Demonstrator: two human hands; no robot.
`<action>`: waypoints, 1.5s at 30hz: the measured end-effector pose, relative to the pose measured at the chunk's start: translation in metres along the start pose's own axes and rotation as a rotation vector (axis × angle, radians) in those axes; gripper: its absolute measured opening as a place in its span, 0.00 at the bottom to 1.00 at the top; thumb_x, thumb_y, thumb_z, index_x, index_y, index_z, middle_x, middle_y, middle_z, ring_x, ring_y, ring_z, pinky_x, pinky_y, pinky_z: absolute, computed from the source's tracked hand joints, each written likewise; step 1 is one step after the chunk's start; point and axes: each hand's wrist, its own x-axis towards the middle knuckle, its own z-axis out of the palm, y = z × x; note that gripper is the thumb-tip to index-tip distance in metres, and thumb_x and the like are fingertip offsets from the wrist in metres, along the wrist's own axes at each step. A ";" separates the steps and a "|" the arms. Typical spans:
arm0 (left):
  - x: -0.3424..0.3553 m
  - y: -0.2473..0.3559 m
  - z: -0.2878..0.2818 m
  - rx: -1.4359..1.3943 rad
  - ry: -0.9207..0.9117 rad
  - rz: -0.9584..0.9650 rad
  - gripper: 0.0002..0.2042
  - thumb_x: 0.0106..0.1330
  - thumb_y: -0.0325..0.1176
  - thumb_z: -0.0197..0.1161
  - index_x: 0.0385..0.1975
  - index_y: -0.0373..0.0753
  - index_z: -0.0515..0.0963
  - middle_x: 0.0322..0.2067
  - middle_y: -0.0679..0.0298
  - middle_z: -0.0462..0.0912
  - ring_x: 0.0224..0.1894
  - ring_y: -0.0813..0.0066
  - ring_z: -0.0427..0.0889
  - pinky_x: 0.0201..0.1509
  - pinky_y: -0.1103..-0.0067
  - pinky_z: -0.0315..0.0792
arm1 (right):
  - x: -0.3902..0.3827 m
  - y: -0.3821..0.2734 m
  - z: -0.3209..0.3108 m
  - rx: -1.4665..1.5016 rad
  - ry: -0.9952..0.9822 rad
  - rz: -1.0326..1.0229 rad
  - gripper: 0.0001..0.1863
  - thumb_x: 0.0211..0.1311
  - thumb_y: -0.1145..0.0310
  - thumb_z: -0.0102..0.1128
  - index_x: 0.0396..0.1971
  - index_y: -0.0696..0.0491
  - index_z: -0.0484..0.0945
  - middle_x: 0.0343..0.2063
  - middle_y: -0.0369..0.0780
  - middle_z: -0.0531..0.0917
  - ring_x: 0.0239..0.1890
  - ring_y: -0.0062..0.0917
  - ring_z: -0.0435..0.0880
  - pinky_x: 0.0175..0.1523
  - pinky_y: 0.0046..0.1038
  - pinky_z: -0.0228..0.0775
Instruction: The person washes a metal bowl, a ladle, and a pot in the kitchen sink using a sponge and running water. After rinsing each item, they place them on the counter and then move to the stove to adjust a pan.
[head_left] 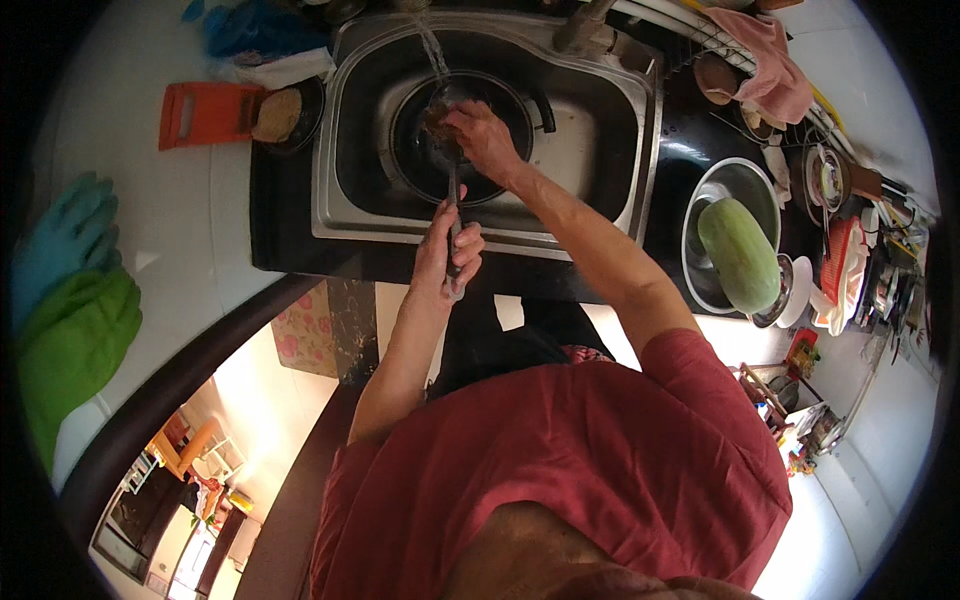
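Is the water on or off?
On: a clear stream of water falls into the sink, toward the dark round pan.

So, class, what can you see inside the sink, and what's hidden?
Inside the sink sits a round dark pan, under a stream of water. The pan hides whatever is beneath it; the right hand covers part of its inside.

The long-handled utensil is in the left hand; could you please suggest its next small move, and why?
Perhaps turn the utensil slightly under the running water: the left hand grips it, the right hand is at its far end, and water falls there, so turning would likely rinse another side.
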 end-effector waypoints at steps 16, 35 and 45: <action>0.011 0.021 0.006 0.371 0.127 0.121 0.20 0.70 0.38 0.51 0.61 0.48 0.62 0.17 0.69 0.65 0.12 0.85 0.62 0.07 0.86 0.56 | 0.050 0.001 -0.032 1.119 -0.015 0.452 0.16 0.52 0.83 0.54 0.42 0.54 0.78 0.37 0.43 0.82 0.34 0.35 0.83 0.43 0.26 0.75; 0.026 0.041 -0.032 1.765 0.436 0.666 0.14 0.60 0.32 0.59 0.44 0.35 0.73 0.28 0.47 0.80 0.32 0.48 0.80 0.35 0.63 0.72 | 0.047 0.001 -0.053 0.037 -0.141 -0.049 0.14 0.51 0.75 0.59 0.39 0.46 0.80 0.41 0.35 0.81 0.46 0.36 0.77 0.45 0.33 0.75; 0.002 0.045 -0.068 1.742 0.319 0.911 0.16 0.62 0.32 0.61 0.48 0.37 0.72 0.25 0.54 0.80 0.29 0.56 0.81 0.34 0.70 0.72 | 0.108 0.034 -0.076 0.186 -0.546 0.010 0.17 0.54 0.77 0.50 0.45 0.52 0.76 0.37 0.41 0.81 0.37 0.35 0.82 0.46 0.31 0.74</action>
